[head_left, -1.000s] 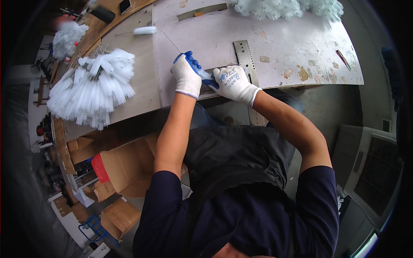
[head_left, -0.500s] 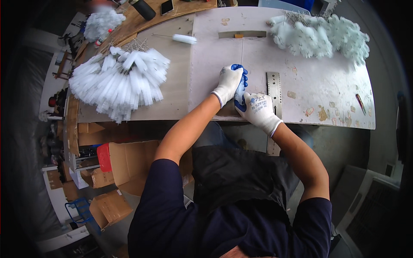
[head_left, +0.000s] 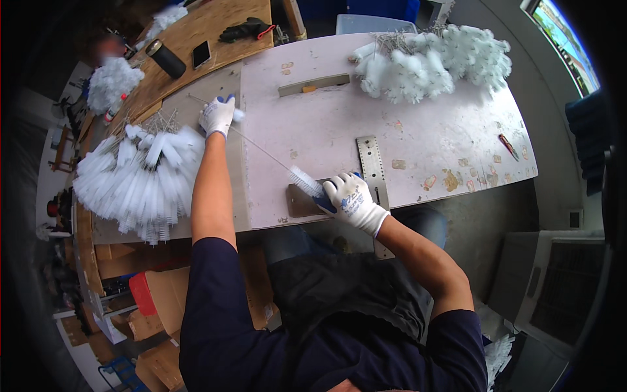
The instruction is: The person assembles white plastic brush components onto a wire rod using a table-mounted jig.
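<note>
In my right hand [head_left: 353, 199], gloved in white with blue palm and fingers, is a bottle brush [head_left: 304, 179]. Its white bristles stick out of my fist, and its thin wire stem points up and left across the table. My left hand [head_left: 219, 116], gloved the same way, is closed over a second bottle brush at the left of the table. A bit of this brush's white bristle [head_left: 239, 115] and its wire show on either side of the hand; the middle is hidden. Below my right hand lies a dark flat plate [head_left: 302, 204] at the table's front edge.
A heap of white brushes [head_left: 140, 176] lies at the left, another pile [head_left: 418, 68] at the back right. A perforated metal bar [head_left: 372, 163] stands beside my right hand. Farther off are a metal strip [head_left: 313, 85], a pen-like tool [head_left: 508, 147], a black bottle [head_left: 165, 59] and a phone [head_left: 201, 54].
My hands were together on a brush at the table's front. Now the left has let go and reached left to the lone brush; the right keeps its brush. The view has swung to the right.
</note>
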Available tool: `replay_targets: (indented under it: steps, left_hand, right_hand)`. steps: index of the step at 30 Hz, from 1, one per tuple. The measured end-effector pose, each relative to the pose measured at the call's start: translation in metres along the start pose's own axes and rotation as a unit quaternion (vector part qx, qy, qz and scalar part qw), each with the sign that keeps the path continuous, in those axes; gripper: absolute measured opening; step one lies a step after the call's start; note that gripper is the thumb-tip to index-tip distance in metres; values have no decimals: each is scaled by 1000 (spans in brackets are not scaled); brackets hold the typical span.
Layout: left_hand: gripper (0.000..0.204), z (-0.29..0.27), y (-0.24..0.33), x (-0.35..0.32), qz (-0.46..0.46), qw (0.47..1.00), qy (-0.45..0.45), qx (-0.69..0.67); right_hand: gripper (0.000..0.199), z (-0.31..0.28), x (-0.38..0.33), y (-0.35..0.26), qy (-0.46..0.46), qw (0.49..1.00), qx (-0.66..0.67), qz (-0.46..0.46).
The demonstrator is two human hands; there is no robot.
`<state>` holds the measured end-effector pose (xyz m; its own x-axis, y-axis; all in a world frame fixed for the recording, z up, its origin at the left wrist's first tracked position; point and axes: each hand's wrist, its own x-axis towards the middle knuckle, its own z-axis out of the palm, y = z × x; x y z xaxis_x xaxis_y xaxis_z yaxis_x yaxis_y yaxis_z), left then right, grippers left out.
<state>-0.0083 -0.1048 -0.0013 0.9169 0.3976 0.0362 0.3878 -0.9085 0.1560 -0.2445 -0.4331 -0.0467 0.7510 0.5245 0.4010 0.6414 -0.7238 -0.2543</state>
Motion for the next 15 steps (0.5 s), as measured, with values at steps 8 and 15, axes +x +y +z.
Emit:
replay_targets:
  steps: [8,15]
  left_hand:
    - [49,28,16,-118,92,985,139,-43]
    - [65,23,-14,-165,57,960,160,-221]
  right_hand:
    - [31,-14,-9,7,81,990,90,77]
    - [24,-86,23,67,263,928,141,222]
